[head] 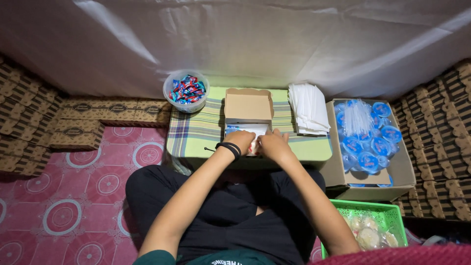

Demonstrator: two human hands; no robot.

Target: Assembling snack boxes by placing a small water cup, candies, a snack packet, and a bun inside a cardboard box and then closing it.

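Both hands, left [241, 141] and right [274, 145], pinched together on small white wrapped item [253, 146] at near edge of open brown cardboard box [248, 105]. Bowl of sweets [186, 91] left of box, napkin stack [308, 108] right: within reach.

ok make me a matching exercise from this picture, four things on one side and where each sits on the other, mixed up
Things:
1. plastic bowl of wrapped candies
2. stack of white sheets
3. green basket
4. small open cardboard box

Places:
A. lower right, beside the person's knee
B. far left corner of the low table
C. middle of the table, just beyond both hands
D. far right edge of the table, next to the carton of sealed cups

Pairs: 1-B, 2-D, 3-A, 4-C
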